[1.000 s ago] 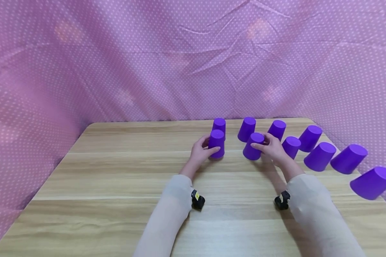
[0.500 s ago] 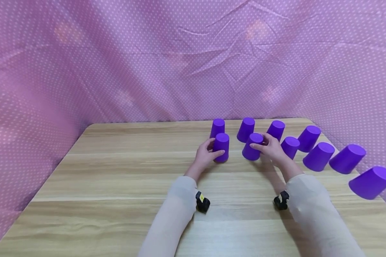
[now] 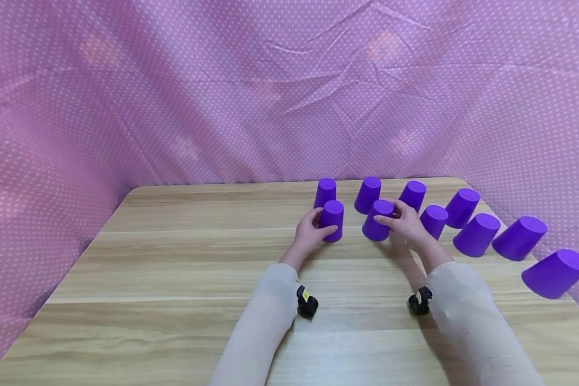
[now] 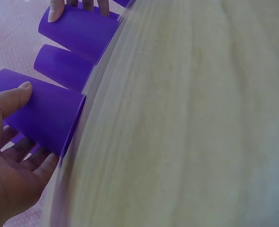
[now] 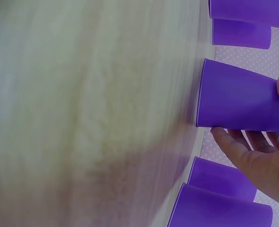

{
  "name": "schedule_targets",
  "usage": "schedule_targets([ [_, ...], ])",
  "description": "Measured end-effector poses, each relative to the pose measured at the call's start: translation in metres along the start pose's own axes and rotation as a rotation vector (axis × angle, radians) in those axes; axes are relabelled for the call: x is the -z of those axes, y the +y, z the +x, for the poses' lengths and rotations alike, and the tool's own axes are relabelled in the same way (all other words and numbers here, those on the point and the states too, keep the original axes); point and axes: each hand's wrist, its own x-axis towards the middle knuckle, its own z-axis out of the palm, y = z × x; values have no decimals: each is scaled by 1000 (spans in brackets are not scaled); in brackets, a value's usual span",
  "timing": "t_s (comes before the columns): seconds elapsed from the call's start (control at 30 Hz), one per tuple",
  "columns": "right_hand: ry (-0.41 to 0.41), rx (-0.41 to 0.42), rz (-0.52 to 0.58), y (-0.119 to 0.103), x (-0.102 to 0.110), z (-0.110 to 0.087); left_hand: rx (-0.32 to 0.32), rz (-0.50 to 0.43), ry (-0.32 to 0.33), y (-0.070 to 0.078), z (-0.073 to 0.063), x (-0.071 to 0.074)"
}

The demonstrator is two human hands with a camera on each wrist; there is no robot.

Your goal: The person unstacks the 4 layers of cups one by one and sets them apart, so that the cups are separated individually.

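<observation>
My left hand (image 3: 307, 234) holds an upside-down purple cup (image 3: 332, 219), thumb on the near side and fingers round the left and back. In the left wrist view this cup (image 4: 47, 111) has its rim at the wooden surface. To the right, a second inverted purple cup (image 3: 376, 222) is in the grip of my right hand (image 3: 409, 222). The right wrist view shows thumb and fingers on either side of that cup (image 5: 238, 97), its rim down at the table. A narrow gap separates the two held cups.
Behind them stand inverted purple cups at the left (image 3: 325, 192), middle (image 3: 368, 195) and right (image 3: 412, 195). Several more, including a front one (image 3: 555, 274), run along the right side of the wooden table (image 3: 149, 268). A pink dotted cloth (image 3: 289, 96) surrounds the table.
My left hand has brought its cup a little to the right and nearer, narrowing the gap to the other held cup. My right hand has stayed nearly still on its cup.
</observation>
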Motion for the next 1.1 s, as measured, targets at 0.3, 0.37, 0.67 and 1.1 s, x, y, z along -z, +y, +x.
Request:
schedule_targets([
  [0.3, -5, -2, 0, -1, 0, 0, 3, 15, 14, 1, -1, 1],
  [0.37, -9, -1, 4, -2, 0, 0, -1, 19, 15, 1, -1, 0],
  [0.67, -17, 6, 9, -5, -1, -2, 6, 20, 10, 2, -2, 0],
  [1.1, -27, 11, -7, -8, 1, -4, 40, -14, 35, 4, -4, 2],
])
